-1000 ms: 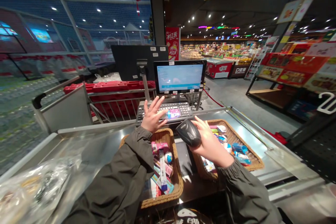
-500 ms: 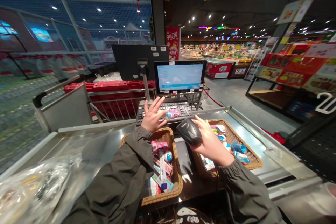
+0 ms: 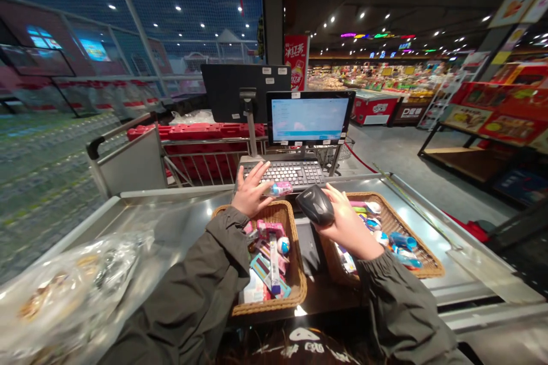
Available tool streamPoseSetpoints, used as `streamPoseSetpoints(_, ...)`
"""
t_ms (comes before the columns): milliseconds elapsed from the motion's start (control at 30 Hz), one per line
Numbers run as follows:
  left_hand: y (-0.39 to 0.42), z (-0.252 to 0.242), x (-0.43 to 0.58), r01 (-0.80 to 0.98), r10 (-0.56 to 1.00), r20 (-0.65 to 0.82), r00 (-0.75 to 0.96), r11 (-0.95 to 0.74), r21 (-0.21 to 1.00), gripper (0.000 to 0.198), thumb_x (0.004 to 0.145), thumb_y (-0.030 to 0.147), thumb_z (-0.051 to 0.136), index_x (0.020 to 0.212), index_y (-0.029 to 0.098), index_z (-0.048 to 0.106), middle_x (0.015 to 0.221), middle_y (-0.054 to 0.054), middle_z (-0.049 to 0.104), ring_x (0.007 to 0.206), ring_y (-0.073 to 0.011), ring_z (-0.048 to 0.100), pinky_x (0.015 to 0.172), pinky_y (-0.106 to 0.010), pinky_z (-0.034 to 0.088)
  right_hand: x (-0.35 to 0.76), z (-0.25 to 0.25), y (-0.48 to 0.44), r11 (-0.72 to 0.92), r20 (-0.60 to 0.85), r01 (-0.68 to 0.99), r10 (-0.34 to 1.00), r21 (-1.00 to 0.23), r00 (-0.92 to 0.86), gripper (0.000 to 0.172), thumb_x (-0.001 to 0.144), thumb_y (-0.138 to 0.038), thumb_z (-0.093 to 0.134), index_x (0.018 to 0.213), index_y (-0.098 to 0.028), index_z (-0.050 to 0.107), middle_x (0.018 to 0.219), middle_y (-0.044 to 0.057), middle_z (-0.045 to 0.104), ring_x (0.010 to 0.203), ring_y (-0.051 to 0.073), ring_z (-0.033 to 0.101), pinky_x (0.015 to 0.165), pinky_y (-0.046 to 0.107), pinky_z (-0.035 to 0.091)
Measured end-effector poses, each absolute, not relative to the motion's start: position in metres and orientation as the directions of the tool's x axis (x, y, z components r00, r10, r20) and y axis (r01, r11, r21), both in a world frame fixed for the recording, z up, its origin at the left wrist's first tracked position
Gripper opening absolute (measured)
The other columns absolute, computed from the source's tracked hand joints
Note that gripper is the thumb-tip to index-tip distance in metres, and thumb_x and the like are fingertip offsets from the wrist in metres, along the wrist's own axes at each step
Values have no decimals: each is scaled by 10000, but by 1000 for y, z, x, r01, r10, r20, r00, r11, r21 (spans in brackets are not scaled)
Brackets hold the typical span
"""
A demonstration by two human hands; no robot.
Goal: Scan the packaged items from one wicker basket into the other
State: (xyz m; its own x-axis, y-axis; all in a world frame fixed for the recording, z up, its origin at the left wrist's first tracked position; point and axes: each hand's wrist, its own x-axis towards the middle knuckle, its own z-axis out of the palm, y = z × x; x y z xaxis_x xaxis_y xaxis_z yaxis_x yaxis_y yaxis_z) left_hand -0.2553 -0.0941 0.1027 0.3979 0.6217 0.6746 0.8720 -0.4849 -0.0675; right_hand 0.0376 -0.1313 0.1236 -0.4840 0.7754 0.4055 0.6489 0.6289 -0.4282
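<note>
My left hand (image 3: 252, 190) is above the far end of the left wicker basket (image 3: 303, 276), holding a small pink-and-blue packaged item (image 3: 281, 188) at the thumb side; its other fingers are stretched toward the keyboard. What exactly the item is, I cannot make out. My right hand (image 3: 349, 223) is wrapped round a black barcode scanner (image 3: 315, 205), whose head points left toward the item. Inside the left basket lie several small boxes, a long thin pack (image 3: 274, 265) and a blue-and-white ball-shaped item (image 3: 283, 245). The right wicker basket (image 3: 430, 259), partly behind my right hand, holds blue bottle-like items (image 3: 403, 241) and other small packs.
Beyond my hands stand a keyboard (image 3: 295, 173) and a lit monitor (image 3: 309, 118), with a second dark screen (image 3: 226, 94) behind. Clear plastic bags (image 3: 72, 291) lie on the metal counter (image 3: 171, 217) at left. A metal cart (image 3: 128, 154) stands past the counter.
The whole view has shifted, so things appear farther right. The item has tilted slightly and come a little closer to the left basket; both hands keep their holds.
</note>
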Motion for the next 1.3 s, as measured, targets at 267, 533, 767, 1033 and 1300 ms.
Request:
streamPoseSetpoints(267, -118, 80, -284, 900, 715, 598, 361, -436, -22, 227, 810, 362, 654, 989, 225, 682, 1524, -145, 393, 1413, -332, 350, 1155, -643, -6, 19, 116, -131, 663, 419, 622, 747, -416, -516, 512, 687, -225, 633, 1197, -195, 612, 1337, 142, 566, 1401, 417, 333, 1097, 676, 254)
streamPoseSetpoints(533, -143, 40, -326, 929, 831, 438, 343, -368, -30, 156, 791, 314, 686, 901, 206, 663, 1514, -147, 407, 1410, -328, 354, 1129, -704, 25, -3, 106, -135, 689, 413, 582, 724, -431, -552, 460, 721, -259, 658, 1174, -182, 634, 1318, 151, 576, 1404, 411, 324, 1097, 697, 245)
streamPoseSetpoints(767, -145, -5, -359, 978, 916, 348, 201, -208, -19, 104, 692, 257, 741, 746, 193, 679, 1469, -160, 467, 1392, -375, 365, 1110, -730, 20, -17, 104, -142, 690, 399, 585, 724, -427, -563, 447, 710, -235, 656, 1152, -174, 643, 1329, 148, 576, 1408, 413, 322, 1100, 686, 251)
streamPoseSetpoints(1033, -139, -1, -358, 984, 922, 357, 146, -172, 42, 92, 727, 213, 684, 808, 204, 727, 1432, -172, 505, 1385, -408, 360, 1085, -762, 19, -6, 110, -153, 634, 401, 634, 772, -442, -492, 447, 739, -274, 645, 1178, -191, 622, 1349, 153, 562, 1406, 419, 327, 1095, 696, 258)
streamPoseSetpoints(1300, -126, 75, -256, 921, 862, 360, 358, -389, 16, 258, 829, 309, 652, 1072, 235, 695, 1493, -138, 441, 1437, -340, 294, 1130, -702, 105, 44, 114, -158, 586, 501, 705, 783, -399, -367, 534, 740, -272, 638, 1257, -165, 553, 1325, 160, 580, 1374, 380, 393, 1125, 603, 311)
